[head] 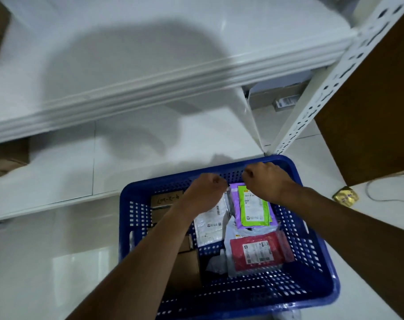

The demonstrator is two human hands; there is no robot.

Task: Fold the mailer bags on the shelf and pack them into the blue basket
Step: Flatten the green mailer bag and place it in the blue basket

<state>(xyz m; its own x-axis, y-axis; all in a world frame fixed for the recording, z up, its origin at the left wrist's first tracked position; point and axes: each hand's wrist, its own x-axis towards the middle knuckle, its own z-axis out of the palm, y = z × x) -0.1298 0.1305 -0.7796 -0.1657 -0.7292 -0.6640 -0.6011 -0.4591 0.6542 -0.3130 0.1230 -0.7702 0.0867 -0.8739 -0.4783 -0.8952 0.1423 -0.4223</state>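
The blue basket (pixel 311 285) stands on the floor below the white shelf (pixel 150 79). Inside it, a white mailer bag (pixel 210 225) lies beside a purple mailer bag (pixel 239 213) with a green label. A red mailer bag (pixel 258 250) rests on a grey bag nearer to me. My left hand (pixel 204 192) is curled at the top edge of the white bag and seems to pinch it. My right hand (pixel 265 181) is curled at the top edge of the purple bag, near the basket's far wall. The shelf board in view holds no bags.
Cardboard boxes (pixel 187 269) fill the basket's left half. A perforated shelf upright (pixel 330 88) rises just behind the basket's far right corner. A brown board (pixel 369 116) stands at the right. A gold packet (pixel 345 196) and a cable lie on the floor.
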